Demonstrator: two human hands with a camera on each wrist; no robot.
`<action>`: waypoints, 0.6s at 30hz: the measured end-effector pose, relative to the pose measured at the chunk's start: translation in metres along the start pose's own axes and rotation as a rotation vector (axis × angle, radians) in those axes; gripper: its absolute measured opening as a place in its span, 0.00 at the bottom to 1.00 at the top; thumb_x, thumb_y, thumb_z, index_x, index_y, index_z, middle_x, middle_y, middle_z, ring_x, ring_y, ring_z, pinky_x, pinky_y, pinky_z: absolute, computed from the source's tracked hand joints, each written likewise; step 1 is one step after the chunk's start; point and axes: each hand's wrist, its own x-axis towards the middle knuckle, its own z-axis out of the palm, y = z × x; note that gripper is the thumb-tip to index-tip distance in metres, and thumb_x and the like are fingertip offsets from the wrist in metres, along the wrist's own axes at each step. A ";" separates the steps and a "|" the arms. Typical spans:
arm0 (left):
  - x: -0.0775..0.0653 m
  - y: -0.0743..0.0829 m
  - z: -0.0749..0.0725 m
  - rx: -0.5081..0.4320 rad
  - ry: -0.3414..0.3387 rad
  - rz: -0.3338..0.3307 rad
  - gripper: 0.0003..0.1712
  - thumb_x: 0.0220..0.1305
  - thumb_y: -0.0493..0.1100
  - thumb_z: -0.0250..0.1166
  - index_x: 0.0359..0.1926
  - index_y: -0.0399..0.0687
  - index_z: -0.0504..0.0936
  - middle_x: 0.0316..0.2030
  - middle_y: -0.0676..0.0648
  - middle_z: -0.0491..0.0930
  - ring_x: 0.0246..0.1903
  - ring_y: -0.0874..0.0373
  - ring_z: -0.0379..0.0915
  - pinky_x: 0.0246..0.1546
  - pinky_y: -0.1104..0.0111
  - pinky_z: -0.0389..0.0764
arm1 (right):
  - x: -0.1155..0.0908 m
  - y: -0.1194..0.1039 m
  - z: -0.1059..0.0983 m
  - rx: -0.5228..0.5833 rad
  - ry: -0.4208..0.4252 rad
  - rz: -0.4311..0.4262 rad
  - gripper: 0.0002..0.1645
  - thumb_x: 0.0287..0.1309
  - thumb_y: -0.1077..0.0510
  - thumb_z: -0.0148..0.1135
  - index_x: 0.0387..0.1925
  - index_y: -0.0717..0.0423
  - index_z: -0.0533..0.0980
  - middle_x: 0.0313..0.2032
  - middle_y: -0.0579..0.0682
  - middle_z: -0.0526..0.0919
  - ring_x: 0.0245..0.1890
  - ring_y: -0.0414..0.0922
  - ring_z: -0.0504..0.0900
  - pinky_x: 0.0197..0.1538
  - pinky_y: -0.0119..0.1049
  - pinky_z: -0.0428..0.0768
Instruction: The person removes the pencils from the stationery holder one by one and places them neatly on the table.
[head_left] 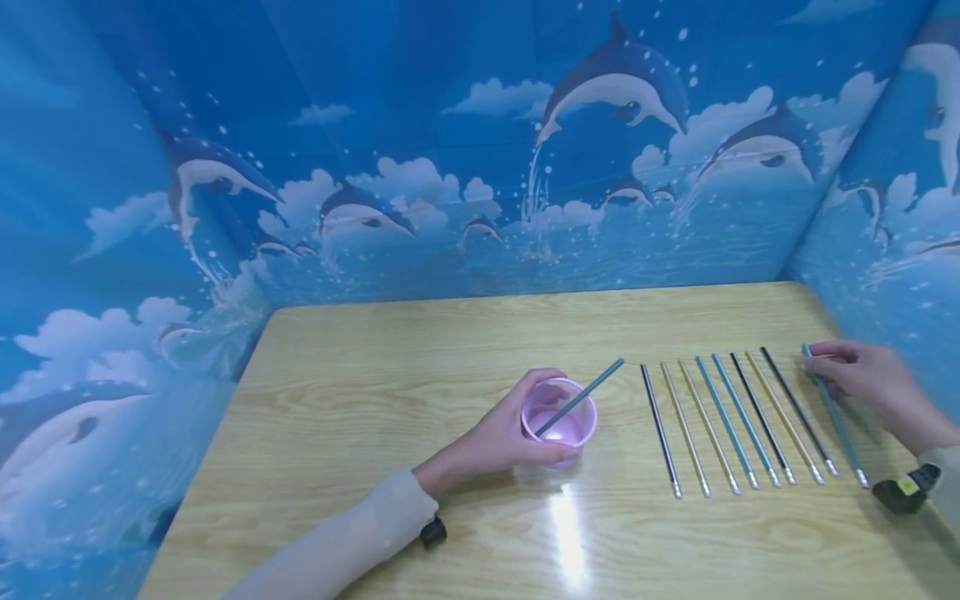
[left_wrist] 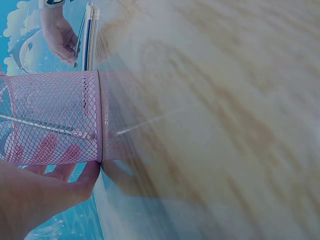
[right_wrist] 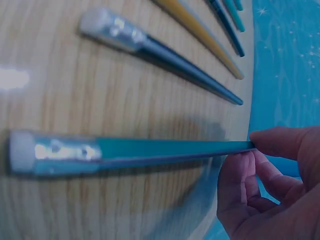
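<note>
My left hand point(head_left: 517, 425) grips a pink mesh pencil cup point(left_wrist: 55, 117) round its side, its base close over the table in the left wrist view. One dark pencil point(head_left: 581, 396) leans inside, its upper end sticking out past the rim to the right. At the far right, my right hand point(head_left: 862, 375) pinches a teal pencil point(right_wrist: 165, 152) by its far end between thumb and fingers. That pencil's white eraser point(right_wrist: 22, 152) and metal band point toward the near side of the table.
Left of the teal pencil, several pencils lie side by side in a row: black point(head_left: 660, 429), tan point(head_left: 686, 429) and teal point(head_left: 727, 421) ones, erasers toward me. The wooden table point(head_left: 360, 383) ends at blue dolphin-print walls point(head_left: 420, 250) at the back and sides.
</note>
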 end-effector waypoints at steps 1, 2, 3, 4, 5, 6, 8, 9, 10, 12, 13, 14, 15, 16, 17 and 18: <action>0.000 0.000 0.000 -0.004 -0.001 0.001 0.56 0.57 0.40 0.86 0.79 0.68 0.64 0.69 0.54 0.77 0.70 0.54 0.72 0.63 0.60 0.83 | 0.003 0.002 0.001 -0.004 -0.008 -0.002 0.36 0.83 0.49 0.56 0.69 0.79 0.68 0.32 0.47 0.86 0.27 0.42 0.81 0.28 0.41 0.83; 0.000 0.000 0.000 -0.006 -0.002 0.003 0.56 0.57 0.39 0.86 0.79 0.67 0.64 0.69 0.54 0.77 0.70 0.55 0.72 0.63 0.59 0.83 | 0.006 0.004 0.002 -0.009 -0.016 -0.004 0.35 0.83 0.49 0.56 0.69 0.79 0.68 0.32 0.47 0.85 0.27 0.42 0.81 0.28 0.40 0.82; 0.000 0.000 0.000 -0.009 -0.005 0.005 0.56 0.57 0.39 0.86 0.80 0.64 0.64 0.69 0.54 0.77 0.69 0.56 0.72 0.64 0.58 0.83 | 0.008 0.005 0.003 -0.023 -0.023 -0.005 0.35 0.83 0.48 0.56 0.68 0.79 0.69 0.33 0.49 0.85 0.27 0.42 0.80 0.27 0.39 0.81; -0.001 0.000 0.000 -0.012 -0.006 0.007 0.56 0.57 0.38 0.86 0.80 0.64 0.64 0.69 0.54 0.77 0.69 0.57 0.72 0.64 0.58 0.83 | 0.009 0.005 0.004 -0.036 -0.021 -0.005 0.35 0.83 0.49 0.57 0.68 0.79 0.69 0.34 0.50 0.86 0.28 0.42 0.80 0.27 0.39 0.81; -0.001 0.000 0.000 -0.013 -0.006 0.007 0.56 0.56 0.38 0.86 0.80 0.64 0.64 0.69 0.53 0.77 0.69 0.57 0.72 0.64 0.58 0.83 | 0.011 0.005 0.005 -0.053 -0.020 -0.005 0.34 0.82 0.49 0.58 0.67 0.79 0.70 0.35 0.55 0.86 0.28 0.41 0.80 0.28 0.37 0.80; -0.001 0.000 -0.001 -0.014 -0.006 0.009 0.56 0.56 0.38 0.86 0.80 0.64 0.64 0.69 0.53 0.77 0.69 0.56 0.72 0.64 0.58 0.83 | 0.012 0.004 0.005 -0.074 -0.017 -0.005 0.34 0.82 0.49 0.59 0.66 0.79 0.71 0.38 0.59 0.86 0.29 0.42 0.80 0.28 0.37 0.80; -0.001 0.000 0.000 -0.007 -0.003 0.008 0.56 0.57 0.39 0.86 0.79 0.66 0.64 0.69 0.53 0.77 0.70 0.55 0.72 0.64 0.59 0.83 | 0.014 0.001 0.006 -0.107 -0.013 -0.008 0.32 0.81 0.50 0.60 0.65 0.78 0.72 0.43 0.67 0.85 0.33 0.45 0.81 0.29 0.36 0.80; -0.001 0.000 -0.001 -0.002 -0.001 0.008 0.56 0.57 0.39 0.86 0.79 0.66 0.64 0.69 0.52 0.77 0.70 0.54 0.72 0.64 0.60 0.83 | 0.015 0.000 0.007 -0.121 -0.009 -0.010 0.32 0.80 0.51 0.61 0.64 0.78 0.72 0.47 0.71 0.83 0.35 0.48 0.82 0.31 0.37 0.80; -0.001 0.000 -0.001 0.003 0.001 0.008 0.56 0.56 0.39 0.86 0.79 0.68 0.64 0.69 0.52 0.76 0.70 0.52 0.72 0.63 0.60 0.83 | 0.016 -0.001 0.007 -0.130 -0.007 -0.014 0.31 0.80 0.51 0.61 0.63 0.78 0.73 0.49 0.74 0.82 0.37 0.52 0.82 0.32 0.38 0.79; 0.000 0.000 -0.001 0.014 0.005 0.007 0.56 0.56 0.39 0.86 0.79 0.68 0.64 0.69 0.51 0.77 0.71 0.49 0.71 0.63 0.62 0.83 | 0.017 -0.001 0.008 -0.147 -0.002 -0.023 0.30 0.80 0.51 0.61 0.62 0.78 0.73 0.53 0.77 0.79 0.43 0.61 0.81 0.35 0.41 0.78; 0.000 0.001 -0.001 0.020 0.007 0.006 0.56 0.56 0.39 0.86 0.79 0.68 0.64 0.70 0.51 0.76 0.71 0.49 0.71 0.63 0.63 0.83 | 0.018 -0.001 0.009 -0.151 -0.001 -0.029 0.30 0.80 0.51 0.61 0.62 0.78 0.73 0.55 0.78 0.78 0.46 0.65 0.81 0.36 0.42 0.77; 0.000 0.000 -0.001 0.024 0.009 0.005 0.56 0.56 0.40 0.86 0.79 0.68 0.64 0.70 0.50 0.76 0.71 0.48 0.72 0.62 0.64 0.83 | 0.019 -0.002 0.009 -0.154 0.003 -0.034 0.30 0.79 0.51 0.61 0.62 0.78 0.73 0.56 0.79 0.78 0.48 0.67 0.79 0.37 0.44 0.77; 0.000 0.000 -0.001 0.028 0.010 0.003 0.57 0.56 0.40 0.87 0.79 0.68 0.64 0.70 0.50 0.76 0.71 0.48 0.72 0.62 0.64 0.83 | 0.019 -0.002 0.010 -0.159 0.005 -0.037 0.30 0.79 0.52 0.62 0.61 0.78 0.73 0.56 0.79 0.77 0.50 0.69 0.78 0.38 0.45 0.76; 0.000 0.000 -0.001 0.029 0.010 0.002 0.57 0.56 0.40 0.87 0.79 0.68 0.64 0.70 0.50 0.76 0.71 0.48 0.72 0.62 0.64 0.83 | 0.019 -0.002 0.011 -0.164 0.009 -0.042 0.30 0.79 0.52 0.62 0.61 0.78 0.73 0.56 0.79 0.77 0.50 0.70 0.78 0.38 0.46 0.76; 0.001 0.000 -0.001 0.030 0.009 0.001 0.57 0.56 0.40 0.86 0.79 0.66 0.64 0.70 0.50 0.76 0.71 0.48 0.72 0.62 0.64 0.83 | 0.019 -0.003 0.011 -0.170 0.016 -0.047 0.29 0.79 0.52 0.62 0.60 0.78 0.74 0.56 0.79 0.77 0.50 0.70 0.78 0.38 0.46 0.76; 0.001 0.000 -0.001 0.030 0.010 0.000 0.57 0.56 0.40 0.87 0.80 0.66 0.64 0.70 0.50 0.76 0.71 0.48 0.72 0.62 0.64 0.83 | 0.020 -0.003 0.012 -0.174 0.020 -0.052 0.28 0.78 0.53 0.62 0.59 0.78 0.74 0.55 0.79 0.78 0.50 0.70 0.78 0.38 0.46 0.76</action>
